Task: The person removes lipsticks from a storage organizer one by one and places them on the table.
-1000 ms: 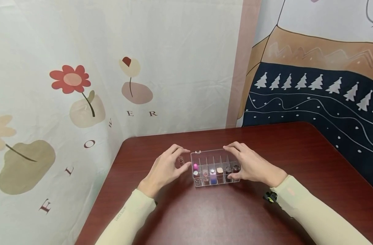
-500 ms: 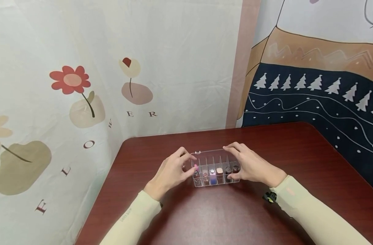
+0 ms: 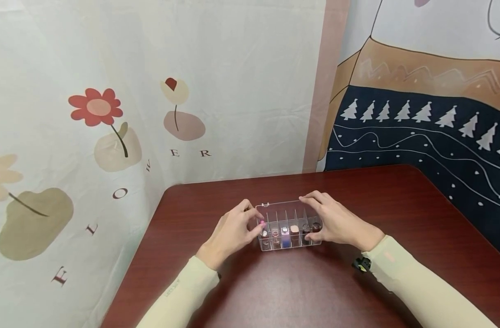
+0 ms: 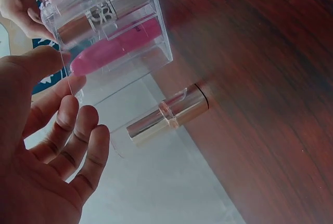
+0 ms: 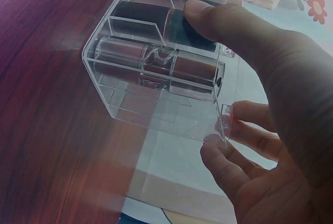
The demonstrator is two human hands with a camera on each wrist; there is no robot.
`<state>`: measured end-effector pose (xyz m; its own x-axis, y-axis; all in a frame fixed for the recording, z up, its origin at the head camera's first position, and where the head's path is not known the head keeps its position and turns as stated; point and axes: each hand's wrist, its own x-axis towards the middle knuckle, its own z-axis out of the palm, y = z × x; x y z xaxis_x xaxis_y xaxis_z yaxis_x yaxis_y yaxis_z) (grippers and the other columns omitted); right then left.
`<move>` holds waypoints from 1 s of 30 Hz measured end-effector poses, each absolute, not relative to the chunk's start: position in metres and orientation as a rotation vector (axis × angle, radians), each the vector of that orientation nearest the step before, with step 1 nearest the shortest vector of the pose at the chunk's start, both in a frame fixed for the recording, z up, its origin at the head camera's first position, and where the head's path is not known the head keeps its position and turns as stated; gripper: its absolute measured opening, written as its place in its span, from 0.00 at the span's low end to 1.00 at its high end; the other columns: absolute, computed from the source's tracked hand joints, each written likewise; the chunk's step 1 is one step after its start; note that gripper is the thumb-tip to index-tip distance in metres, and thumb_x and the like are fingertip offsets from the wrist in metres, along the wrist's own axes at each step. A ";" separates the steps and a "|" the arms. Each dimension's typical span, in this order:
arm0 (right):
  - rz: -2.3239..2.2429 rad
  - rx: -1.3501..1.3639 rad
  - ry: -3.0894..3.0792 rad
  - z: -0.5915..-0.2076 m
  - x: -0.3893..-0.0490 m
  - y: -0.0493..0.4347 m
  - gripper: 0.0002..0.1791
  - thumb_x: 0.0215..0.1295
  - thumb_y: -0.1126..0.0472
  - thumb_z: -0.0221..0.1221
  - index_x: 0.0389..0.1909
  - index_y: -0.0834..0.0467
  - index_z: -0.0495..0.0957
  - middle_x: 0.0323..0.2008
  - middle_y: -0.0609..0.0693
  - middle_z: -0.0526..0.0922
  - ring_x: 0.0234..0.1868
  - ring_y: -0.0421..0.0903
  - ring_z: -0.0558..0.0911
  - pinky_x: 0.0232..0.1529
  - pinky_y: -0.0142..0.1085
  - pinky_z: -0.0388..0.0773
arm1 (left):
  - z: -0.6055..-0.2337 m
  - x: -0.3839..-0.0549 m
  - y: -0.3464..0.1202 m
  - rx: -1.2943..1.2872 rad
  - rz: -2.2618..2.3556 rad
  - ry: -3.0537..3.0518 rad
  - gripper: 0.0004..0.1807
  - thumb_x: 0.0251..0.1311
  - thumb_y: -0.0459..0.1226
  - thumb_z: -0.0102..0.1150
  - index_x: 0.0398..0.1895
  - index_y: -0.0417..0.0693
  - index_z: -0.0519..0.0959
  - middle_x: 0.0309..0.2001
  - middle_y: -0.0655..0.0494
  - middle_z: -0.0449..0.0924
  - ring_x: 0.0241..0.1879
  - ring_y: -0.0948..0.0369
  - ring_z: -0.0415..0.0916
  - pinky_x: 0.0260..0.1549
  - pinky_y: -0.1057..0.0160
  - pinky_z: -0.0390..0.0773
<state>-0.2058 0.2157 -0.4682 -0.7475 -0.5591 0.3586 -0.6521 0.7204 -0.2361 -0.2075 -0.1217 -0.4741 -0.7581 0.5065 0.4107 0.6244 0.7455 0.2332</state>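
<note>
A clear plastic lipstick organizer (image 3: 291,212) with upright dividers stands on the table, several lipstick tubes in its slots. My right hand (image 3: 340,223) grips its right end, thumb in front over a dark tube (image 5: 190,29) and fingers behind at the back panel. At the left end, my left hand (image 3: 233,230) pinches the rounded top of a pink lipstick tube (image 4: 119,50) between thumb and index finger, the other fingers loosely curled. Beside that end, a gold lipstick (image 4: 169,115) with a clear cap stands on the table, mostly hidden by the left hand in the head view.
The dark red wooden table (image 3: 307,287) has rounded far corners. A pale flower-print curtain (image 3: 241,91) hangs behind and to the left, and a dark tree-print cloth (image 3: 397,136) at the right. A dark band (image 3: 361,264) sits at the right wrist.
My left hand has moved right, from beside the organizer to the pink tube, and its thumb and index finger have come together there. The right hand keeps its hold on the organizer.
</note>
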 end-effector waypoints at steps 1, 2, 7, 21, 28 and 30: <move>0.511 0.957 -2.664 -0.468 -0.206 0.215 0.59 0.46 0.51 0.95 0.78 0.66 0.79 0.69 0.61 0.84 0.67 0.60 0.85 0.69 0.57 0.89 | -0.474 -0.207 -0.122 -0.875 -0.515 -2.626 0.06 0.71 0.43 0.82 0.47 0.59 0.95 0.45 0.62 0.82 0.29 0.69 0.73 0.31 0.68 0.77; 0.511 0.957 -2.663 -0.468 -0.205 0.215 0.59 0.46 0.51 0.95 0.78 0.66 0.79 0.69 0.61 0.84 0.67 0.60 0.85 0.70 0.57 0.89 | -0.474 -0.207 -0.121 -0.873 -0.513 -2.629 0.05 0.71 0.43 0.82 0.47 0.59 0.96 0.45 0.62 0.82 0.29 0.69 0.73 0.31 0.68 0.77; 0.510 0.966 -2.655 -0.468 -0.205 0.215 0.59 0.46 0.51 0.95 0.78 0.66 0.79 0.69 0.61 0.84 0.67 0.60 0.85 0.70 0.56 0.89 | -0.473 -0.206 -0.121 -0.857 -0.504 -2.649 0.05 0.71 0.42 0.81 0.47 0.58 0.96 0.44 0.63 0.82 0.29 0.71 0.73 0.31 0.69 0.77; 0.517 0.957 -2.672 -0.467 -0.205 0.215 0.59 0.48 0.51 0.94 0.79 0.66 0.78 0.70 0.61 0.83 0.67 0.60 0.85 0.69 0.57 0.88 | -0.470 -0.203 -0.117 -0.814 -0.521 -2.679 0.04 0.71 0.39 0.80 0.45 0.57 0.95 0.43 0.61 0.82 0.29 0.70 0.73 0.31 0.67 0.78; 0.524 0.953 -2.677 -0.468 -0.206 0.215 0.58 0.48 0.51 0.94 0.79 0.66 0.78 0.70 0.61 0.83 0.67 0.61 0.85 0.70 0.58 0.88 | -0.471 -0.203 -0.116 -0.806 -0.537 -2.670 0.03 0.70 0.38 0.79 0.43 0.56 0.94 0.42 0.60 0.81 0.29 0.69 0.73 0.31 0.67 0.78; 0.528 0.956 -2.671 -0.468 -0.206 0.214 0.58 0.48 0.52 0.94 0.78 0.67 0.78 0.70 0.61 0.83 0.67 0.61 0.85 0.69 0.58 0.88 | -0.470 -0.202 -0.116 -0.804 -0.543 -2.667 0.03 0.70 0.38 0.80 0.43 0.56 0.94 0.41 0.60 0.81 0.29 0.69 0.73 0.31 0.66 0.78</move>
<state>-0.2057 0.2142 -0.4682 -0.7512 -0.5572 0.3537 -0.6499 0.7181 -0.2490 -0.2021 -0.1156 -0.4704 -0.7973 0.4630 0.3873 0.5776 0.7716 0.2666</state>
